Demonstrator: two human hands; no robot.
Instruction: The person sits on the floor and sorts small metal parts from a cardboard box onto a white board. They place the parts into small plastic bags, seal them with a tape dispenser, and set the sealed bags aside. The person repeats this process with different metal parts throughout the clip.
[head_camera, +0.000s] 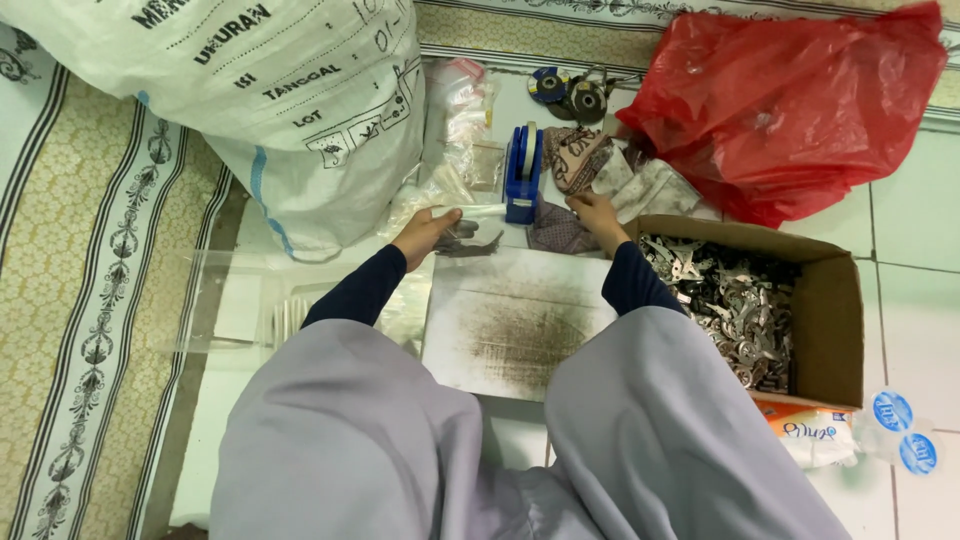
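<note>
My left hand holds a small clear plastic bag with dark metal parts in it, at the far edge of a smudged white board. My right hand reaches toward the blue tape dispenser, its fingers closed near the dispenser's right side; whether it pinches tape I cannot tell. Both arms wear dark blue sleeves, and my grey-clad knees flank the board.
An open cardboard box of small metal parts sits on the right. A red plastic bag lies behind it, a large white sack at back left. Clear bags, patterned cloth, grinding discs and a clear tray lie around.
</note>
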